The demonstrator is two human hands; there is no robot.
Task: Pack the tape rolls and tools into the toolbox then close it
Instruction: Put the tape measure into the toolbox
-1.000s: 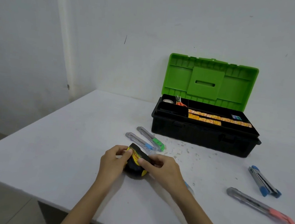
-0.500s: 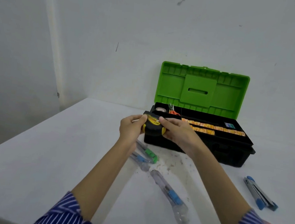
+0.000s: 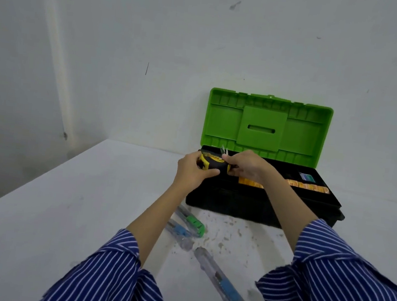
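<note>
Now both hands, left (image 3: 191,171) and right (image 3: 245,166), grip the yellow-and-black tape measure (image 3: 212,164) over the open green-lidded black plastic toolbox (image 3: 258,201); three clear-bodied utility knives, probably (image 3: 221,278), lie unpacked.

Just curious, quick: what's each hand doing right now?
Left hand: gripping the tape measure.
Right hand: gripping the same tape measure.

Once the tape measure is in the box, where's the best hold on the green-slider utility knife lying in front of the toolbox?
Probably the green-slider knife is best pinched across its long narrow sides near the green end, coming from above. It lies flat on the table, so only its edges offer purchase. A blue-slider knife lies close on its near-left side, so that finger needs care. The left forearm hides its far end.
</note>
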